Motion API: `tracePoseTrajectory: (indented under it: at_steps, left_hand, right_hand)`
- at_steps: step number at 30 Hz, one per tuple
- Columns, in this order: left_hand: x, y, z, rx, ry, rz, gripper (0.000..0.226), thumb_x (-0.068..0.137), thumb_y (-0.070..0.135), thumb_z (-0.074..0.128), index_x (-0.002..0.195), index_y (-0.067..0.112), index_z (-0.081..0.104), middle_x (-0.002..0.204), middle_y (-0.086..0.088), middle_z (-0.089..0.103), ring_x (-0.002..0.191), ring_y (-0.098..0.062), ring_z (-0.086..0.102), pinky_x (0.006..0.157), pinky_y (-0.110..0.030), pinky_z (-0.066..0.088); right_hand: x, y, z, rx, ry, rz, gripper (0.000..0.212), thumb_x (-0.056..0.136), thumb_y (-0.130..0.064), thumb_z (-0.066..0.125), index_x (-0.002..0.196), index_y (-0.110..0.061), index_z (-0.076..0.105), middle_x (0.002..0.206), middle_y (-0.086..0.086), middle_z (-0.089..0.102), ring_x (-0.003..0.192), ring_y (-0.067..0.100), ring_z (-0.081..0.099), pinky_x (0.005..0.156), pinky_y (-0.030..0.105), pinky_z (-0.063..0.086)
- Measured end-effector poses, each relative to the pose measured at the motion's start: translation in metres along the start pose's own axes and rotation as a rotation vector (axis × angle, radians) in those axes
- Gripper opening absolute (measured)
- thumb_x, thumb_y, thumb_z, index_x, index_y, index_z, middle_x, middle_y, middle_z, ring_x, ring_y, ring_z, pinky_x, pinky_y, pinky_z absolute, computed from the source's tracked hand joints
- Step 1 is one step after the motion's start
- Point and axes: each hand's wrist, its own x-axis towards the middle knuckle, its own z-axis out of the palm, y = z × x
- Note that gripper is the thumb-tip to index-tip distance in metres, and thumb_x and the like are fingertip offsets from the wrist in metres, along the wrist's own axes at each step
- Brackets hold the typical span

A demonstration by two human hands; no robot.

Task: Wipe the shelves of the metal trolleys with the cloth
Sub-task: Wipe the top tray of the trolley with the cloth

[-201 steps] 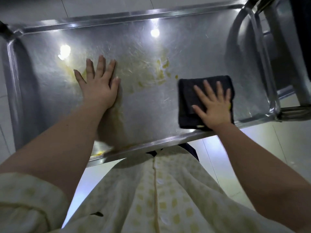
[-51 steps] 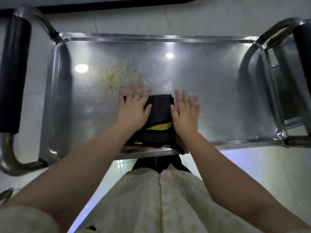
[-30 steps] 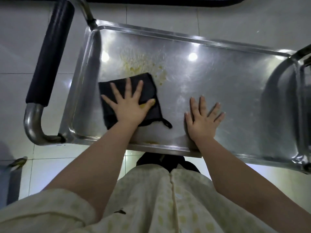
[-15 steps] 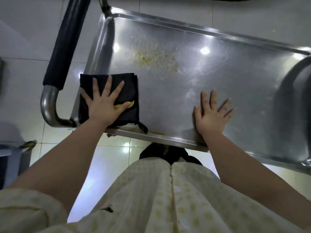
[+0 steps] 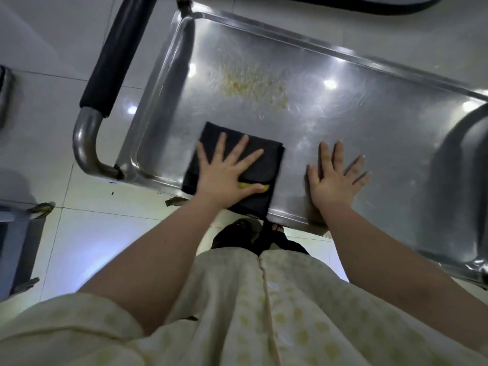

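Where the frame ends at the right, the metal trolley's top shelf (image 5: 396,133) is cut off, its far corner lost behind a dark curved shape I cannot identify. The tiled floor (image 5: 87,233) shows below and to the left, and a black-padded push handle (image 5: 116,51) runs off the top edge, beyond and left of both hands. A pale patterned garment (image 5: 250,307) fills the bottom, hiding the lower shelves. Past the fingertips of both hands lies a yellowish smear (image 5: 250,85) — dried or wet, I cannot tell. The dark folded cloth (image 5: 266,157) lies on the shelf at the near rim, its near corner overhanging the edge, with a small yellow patch (image 5: 253,186) beside the thumb; no writing is legible. The left hand (image 5: 224,175) presses flat on the cloth, fingers spread — not gripping. The right hand (image 5: 335,178) rests open, palm down, on bare metal just right of the cloth.
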Motion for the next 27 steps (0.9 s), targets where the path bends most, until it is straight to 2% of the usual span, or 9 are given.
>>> tracePoseTrajectory:
  at_steps: [3,5,7,9,14,17,20,24,27]
  left_hand:
    - [-0.021,-0.090,-0.008,0.029,-0.037,-0.228,0.085,0.073,0.093,0.012,0.145,0.058,-0.016,0.161,0.016,-0.023,0.148,-0.031,-0.023,0.110,-0.072,-0.009]
    - [-0.029,-0.126,-0.014,0.058,-0.097,-0.286,0.086,0.071,0.092,0.008,0.145,0.058,-0.020,0.160,0.014,-0.026,0.146,-0.032,-0.025,0.110,-0.072,-0.009]
    - [-0.030,-0.127,-0.012,0.057,-0.105,-0.283,0.085,0.070,0.092,0.005,0.142,0.058,-0.026,0.160,0.011,-0.028,0.145,-0.035,-0.027,0.109,-0.072,-0.010]
    - [-0.023,-0.099,-0.008,0.031,-0.069,-0.233,0.084,0.072,0.093,0.007,0.139,0.057,-0.029,0.160,0.009,-0.029,0.145,-0.039,-0.027,0.108,-0.074,-0.009]
    - [-0.004,0.039,0.002,0.004,-0.075,0.078,0.087,0.075,0.091,0.019,0.147,0.055,-0.014,0.162,0.007,-0.023,0.143,-0.045,-0.027,0.102,-0.078,-0.010]
    - [-0.006,0.072,0.005,0.009,-0.070,0.127,0.088,0.077,0.090,0.023,0.150,0.053,-0.012,0.163,0.008,-0.021,0.144,-0.041,-0.027,0.103,-0.076,-0.014]
    - [-0.012,0.027,0.004,-0.012,-0.028,0.085,0.089,0.075,0.090,0.030,0.149,0.056,-0.006,0.163,0.012,-0.017,0.147,-0.034,-0.023,0.108,-0.073,-0.011]
    - [-0.028,-0.075,-0.008,0.000,-0.047,-0.117,0.094,0.062,0.099,0.014,0.143,0.062,-0.016,0.161,0.016,-0.022,0.148,-0.030,-0.023,0.110,-0.069,-0.016]
    - [-0.033,-0.122,-0.014,-0.020,-0.088,-0.131,0.095,0.058,0.101,0.008,0.141,0.062,-0.018,0.162,0.015,-0.020,0.147,-0.029,-0.025,0.110,-0.068,-0.017]
  right_hand:
    - [0.000,0.000,-0.001,0.015,0.005,0.005,0.062,0.096,-0.064,0.019,0.152,-0.051,-0.002,0.163,-0.015,-0.012,0.146,0.043,-0.019,0.114,0.065,-0.012]
    - [-0.001,-0.002,-0.001,0.008,0.009,0.011,0.061,0.096,-0.064,0.018,0.152,-0.050,-0.002,0.163,-0.014,-0.012,0.146,0.044,-0.018,0.114,0.065,-0.012]
    - [-0.002,-0.004,-0.002,-0.011,0.015,0.015,0.061,0.097,-0.062,0.017,0.153,-0.048,-0.003,0.164,-0.013,-0.012,0.146,0.046,-0.017,0.113,0.066,-0.011]
    - [-0.003,-0.006,-0.001,-0.006,0.016,0.024,0.061,0.097,-0.061,0.017,0.154,-0.046,-0.002,0.164,-0.011,-0.011,0.145,0.048,-0.016,0.113,0.067,-0.011]
    - [-0.002,-0.004,0.000,-0.024,0.018,0.028,0.062,0.096,-0.061,0.015,0.153,-0.047,-0.003,0.164,-0.011,-0.012,0.145,0.048,-0.016,0.112,0.068,-0.009]
    - [0.000,0.001,-0.003,-0.017,0.007,0.012,0.061,0.096,-0.060,0.016,0.152,-0.049,-0.003,0.164,-0.013,-0.011,0.146,0.046,-0.016,0.113,0.068,-0.008]
    - [0.000,0.003,-0.005,0.008,-0.003,0.003,0.061,0.096,-0.063,0.019,0.152,-0.050,-0.002,0.163,-0.015,-0.012,0.146,0.044,-0.017,0.113,0.066,-0.011]
    - [0.000,0.001,-0.005,0.027,0.003,-0.001,0.062,0.095,-0.065,0.020,0.152,-0.050,-0.001,0.163,-0.015,-0.012,0.146,0.044,-0.018,0.113,0.067,-0.010]
    - [0.000,0.000,-0.004,0.005,-0.007,0.001,0.062,0.095,-0.064,0.017,0.152,-0.050,-0.003,0.163,-0.013,-0.013,0.145,0.046,-0.018,0.112,0.068,-0.010]
